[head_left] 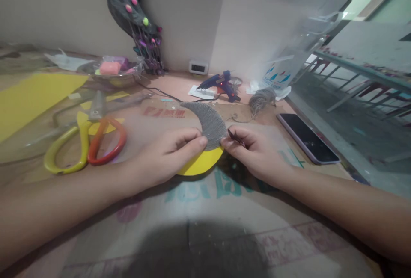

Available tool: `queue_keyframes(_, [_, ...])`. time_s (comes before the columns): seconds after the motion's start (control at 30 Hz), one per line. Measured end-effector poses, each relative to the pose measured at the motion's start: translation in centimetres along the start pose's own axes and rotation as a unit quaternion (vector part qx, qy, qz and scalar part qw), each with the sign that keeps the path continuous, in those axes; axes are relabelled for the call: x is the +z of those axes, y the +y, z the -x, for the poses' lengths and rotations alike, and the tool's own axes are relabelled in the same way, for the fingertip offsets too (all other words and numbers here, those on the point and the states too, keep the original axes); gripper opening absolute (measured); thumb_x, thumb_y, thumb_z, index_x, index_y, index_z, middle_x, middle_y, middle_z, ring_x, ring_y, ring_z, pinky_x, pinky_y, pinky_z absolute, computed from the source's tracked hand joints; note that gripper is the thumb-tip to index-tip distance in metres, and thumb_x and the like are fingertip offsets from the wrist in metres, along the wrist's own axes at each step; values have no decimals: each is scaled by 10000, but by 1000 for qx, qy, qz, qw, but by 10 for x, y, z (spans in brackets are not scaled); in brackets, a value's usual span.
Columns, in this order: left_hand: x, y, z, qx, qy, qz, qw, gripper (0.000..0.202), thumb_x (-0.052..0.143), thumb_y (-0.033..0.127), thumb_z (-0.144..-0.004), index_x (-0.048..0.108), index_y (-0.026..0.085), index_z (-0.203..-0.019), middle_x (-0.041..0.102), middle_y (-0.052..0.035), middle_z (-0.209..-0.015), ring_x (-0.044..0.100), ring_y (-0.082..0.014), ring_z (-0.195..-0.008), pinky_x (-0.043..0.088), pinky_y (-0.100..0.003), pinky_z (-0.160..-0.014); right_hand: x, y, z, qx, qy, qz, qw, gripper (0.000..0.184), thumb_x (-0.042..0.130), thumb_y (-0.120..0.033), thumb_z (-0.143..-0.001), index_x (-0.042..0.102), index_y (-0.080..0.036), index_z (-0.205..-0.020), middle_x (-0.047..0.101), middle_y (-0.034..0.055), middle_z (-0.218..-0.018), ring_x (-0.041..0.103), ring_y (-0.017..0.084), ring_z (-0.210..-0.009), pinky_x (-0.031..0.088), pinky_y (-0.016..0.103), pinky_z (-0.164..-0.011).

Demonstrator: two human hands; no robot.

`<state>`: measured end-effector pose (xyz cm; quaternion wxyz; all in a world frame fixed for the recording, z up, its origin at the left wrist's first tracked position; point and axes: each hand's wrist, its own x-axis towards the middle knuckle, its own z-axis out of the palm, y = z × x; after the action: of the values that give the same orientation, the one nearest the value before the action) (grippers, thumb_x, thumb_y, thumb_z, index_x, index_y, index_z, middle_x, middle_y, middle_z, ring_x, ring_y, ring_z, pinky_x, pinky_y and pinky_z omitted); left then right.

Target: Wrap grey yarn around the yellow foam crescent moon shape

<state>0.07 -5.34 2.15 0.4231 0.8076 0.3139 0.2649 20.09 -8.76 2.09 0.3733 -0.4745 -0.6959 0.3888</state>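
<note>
A yellow card crescent (201, 162) is held just above the covered tabletop. Grey yarn (212, 126) is wound closely round its upper part, while the lower part shows bare yellow. My left hand (184, 147) pinches the inner edge between thumb and fingers. On the outer edge, where the winding meets the bare card, my right hand (245, 143) is closed in a pinch. A small dark thin object (236, 137) sticks out between the right fingers; its kind cannot be made out. A ball of grey yarn (261, 102) lies beyond the right hand.
Scissors (83, 145) with yellow and red handles lie left. A blue glue gun (220, 84) with a red light rests behind, near a small digital clock (198, 67). A phone (306, 139) lies right. Yellow card (38, 98) is far left; a decorated grey crescent (123, 4) hangs behind.
</note>
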Motion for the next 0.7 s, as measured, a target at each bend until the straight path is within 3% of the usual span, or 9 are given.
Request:
queue_keyframes(0.13, [-1,-1,0,-2,-3,5,1000,319,430,331,-943,464,179,-665,406,60,-622,390,-79,-557,301,-188,-480,-4,4,0,-40,12,45,998,257,547,-367,-881,475,-199,-701,460,-43,-626,431,85,-559,364,208,-504])
queue_keyframes(0.23, [-1,0,1,-9,-1,-25,1000,342,435,339,-939,451,177,-638,404,57,-609,396,-80,-556,304,-192,-487,-13,4,2,-138,37,96,985,224,596,-399,-859,522,-195,-911,552,-8,-779,504,104,-655,412,226,-573])
queue_keyframes(0.33, [-2,1,0,-14,5,-55,998,350,431,348,-934,452,175,-631,415,51,-606,417,-86,-565,314,-198,-498,-23,-1,5,-242,50,193,950,276,551,-373,-897,484,-192,-1096,583,39,-917,544,129,-743,434,253,-630])
queue_keyframes(0.47, [-2,2,0,-14,10,-69,997,351,419,350,-929,442,178,-624,422,43,-603,425,-95,-566,321,-204,-499,-30,-8,4,-331,1,356,874,151,488,-288,-939,551,-183,-1027,612,29,-777,547,141,-679,404,270,-601])
queue_keyframes(0.57, [-2,2,0,-16,9,-80,997,362,410,368,-931,431,182,-620,416,37,-607,426,-101,-571,326,-210,-501,-32,-10,1,-335,5,442,832,182,432,-248,-966,597,-176,-941,632,30,-718,559,142,-669,360,268,-573])
queue_keyframes(0.7, [-2,1,1,-7,13,-93,996,363,404,368,-932,410,186,-618,411,39,-607,421,-102,-567,325,-218,-507,-32,-12,-1,-298,-28,494,816,249,411,-270,-971,628,-171,-899,628,34,-697,552,142,-668,323,273,-564])
